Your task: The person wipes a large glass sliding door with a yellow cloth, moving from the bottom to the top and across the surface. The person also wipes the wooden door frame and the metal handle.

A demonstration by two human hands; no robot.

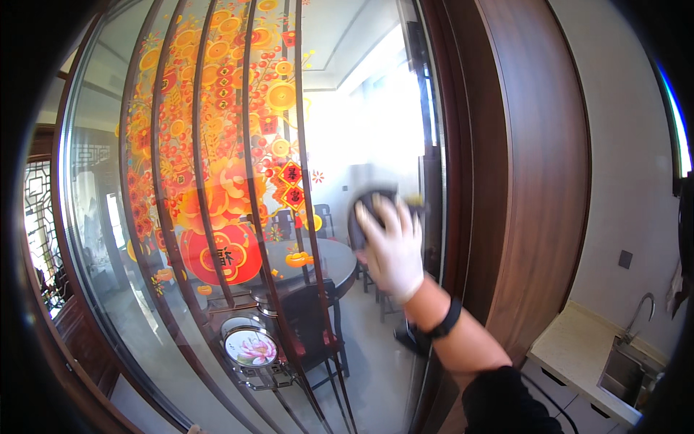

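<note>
My right hand (394, 247), in a white glove with a black band on the wrist, presses a dark object, blurred and perhaps a cloth or pad (358, 222), against a large glass door panel (374, 135). Its fingers are spread over the dark object near the panel's right side. Red and orange festive stickers (219, 195) with flowers, coins and a red pot cover the left part of the glass. A round lotus-painted ornament (250, 347) sits low on the door. Of my left hand, at most a small blurred fingertip shows at the bottom edge; what it does is hidden.
Dark vertical bars (251, 163) cross the glass. Behind it are a round table (331, 260) and dark chairs (309, 309). On the right are a brown wooden panel (537, 163), a pale counter (574, 331) and a steel sink (623, 369) with a faucet (645, 309).
</note>
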